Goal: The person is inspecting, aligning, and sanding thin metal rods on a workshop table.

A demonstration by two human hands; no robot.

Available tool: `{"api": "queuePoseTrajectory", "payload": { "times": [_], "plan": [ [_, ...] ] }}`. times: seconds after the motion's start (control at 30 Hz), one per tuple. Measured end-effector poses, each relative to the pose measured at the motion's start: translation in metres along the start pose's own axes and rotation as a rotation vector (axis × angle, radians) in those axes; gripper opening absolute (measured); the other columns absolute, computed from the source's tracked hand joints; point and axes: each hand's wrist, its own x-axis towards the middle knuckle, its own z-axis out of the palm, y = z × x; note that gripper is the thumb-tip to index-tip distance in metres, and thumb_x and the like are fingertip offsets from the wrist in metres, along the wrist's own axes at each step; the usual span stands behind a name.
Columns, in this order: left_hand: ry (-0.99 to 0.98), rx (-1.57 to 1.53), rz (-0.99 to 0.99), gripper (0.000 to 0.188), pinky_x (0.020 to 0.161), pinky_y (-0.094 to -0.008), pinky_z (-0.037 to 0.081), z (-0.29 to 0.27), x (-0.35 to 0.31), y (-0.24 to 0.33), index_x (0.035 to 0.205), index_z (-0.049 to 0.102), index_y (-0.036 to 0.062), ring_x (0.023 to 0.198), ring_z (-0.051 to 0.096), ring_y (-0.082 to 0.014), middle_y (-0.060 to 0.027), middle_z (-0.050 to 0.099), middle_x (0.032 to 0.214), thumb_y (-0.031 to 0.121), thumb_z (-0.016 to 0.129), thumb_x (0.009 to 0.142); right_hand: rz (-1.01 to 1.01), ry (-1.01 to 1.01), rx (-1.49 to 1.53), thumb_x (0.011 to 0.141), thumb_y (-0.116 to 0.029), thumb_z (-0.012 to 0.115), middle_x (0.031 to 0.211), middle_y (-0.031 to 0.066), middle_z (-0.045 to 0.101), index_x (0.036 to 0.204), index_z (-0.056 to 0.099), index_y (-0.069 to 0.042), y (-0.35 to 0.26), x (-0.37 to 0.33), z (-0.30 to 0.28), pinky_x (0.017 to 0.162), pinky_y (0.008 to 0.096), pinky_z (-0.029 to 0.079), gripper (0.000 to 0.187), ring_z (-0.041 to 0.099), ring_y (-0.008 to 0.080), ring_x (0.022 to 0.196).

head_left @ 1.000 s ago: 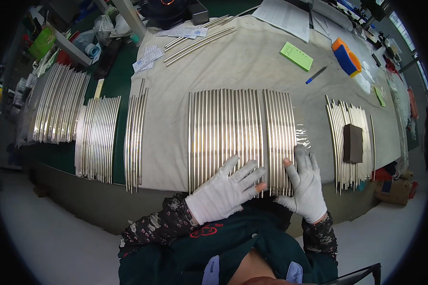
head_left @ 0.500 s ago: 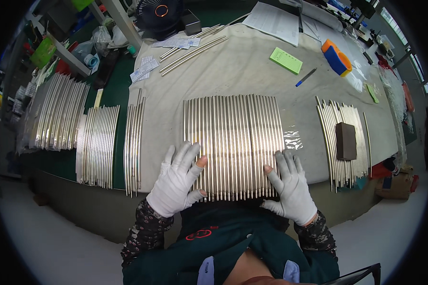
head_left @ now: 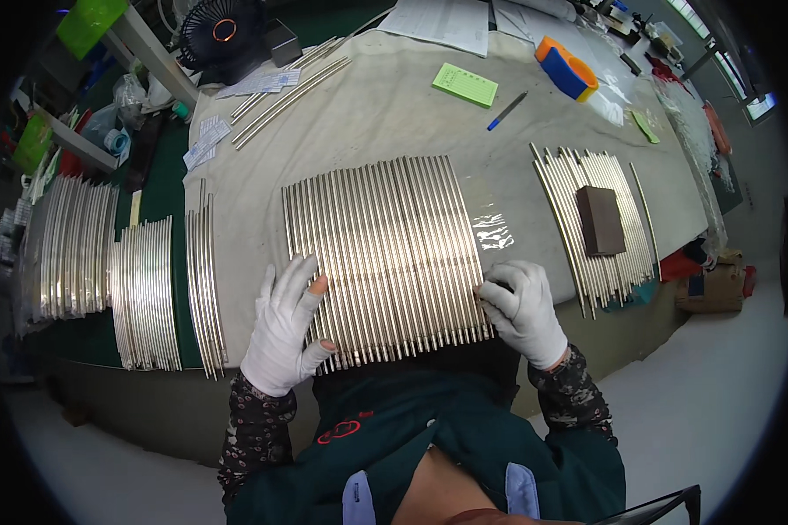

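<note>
A wide row of silvery metal rods (head_left: 381, 254) lies side by side on the cloth-covered table in front of me, their near ends at the table's edge. My left hand (head_left: 282, 324), in a white glove with bare thumb and index tips, rests along the row's left side, fingers stretched out. At the right side, my right hand (head_left: 518, 308), gloved the same way, has its fingers curled in and pressed together against the outermost rod. What they pinch, if anything, is hidden. Beyond that hand lies a clear plastic film (head_left: 492, 226).
Rod bundles lie at left, one narrow (head_left: 203, 280), one wider (head_left: 146, 297), one wrapped in plastic (head_left: 74, 249). At right, a dark brown block (head_left: 600, 220) sits on more rods (head_left: 562, 223). Farther back are a green notepad (head_left: 465, 85), a pen (head_left: 507, 112), a tape dispenser (head_left: 566, 70) and a fan (head_left: 222, 33).
My right hand has gone from spread fingers to curled, pressed-together ones at the row's right edge. The left hand stays by the left edge. The whole view has turned and shifted somewhat.
</note>
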Motion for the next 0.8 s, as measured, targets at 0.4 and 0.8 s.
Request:
{"api": "queuePoseTrajectory", "payload": {
  "times": [0.4,0.8],
  "plan": [
    [0.021,0.07,0.007,0.076,0.111,-0.0565,0.021,0.002,0.003,0.004,0.15,0.025,0.018,0.134,0.035,-0.0412,-0.021,0.036,0.145,0.068,0.028,0.092,-0.104,-0.021,0.119,0.069,-0.018,0.076,0.102,0.0049,0.059,0.09,0.06,-0.012,0.006,0.01,0.0,0.082,0.0402,0.046,0.027,0.057,0.0273,0.097],
    [0.024,0.066,0.003,0.075,0.11,-0.0567,0.021,0.004,0.001,0.001,0.149,0.027,0.0177,0.134,0.035,-0.0397,-0.0195,0.037,0.145,0.067,0.029,0.093,-0.184,-0.115,0.127,0.074,-0.025,0.073,0.104,0.0045,0.058,0.093,0.06,-0.012,0.003,0.018,0.001,0.089,0.0419,0.043,0.026,0.055,0.0273,0.104]
  ]
}}
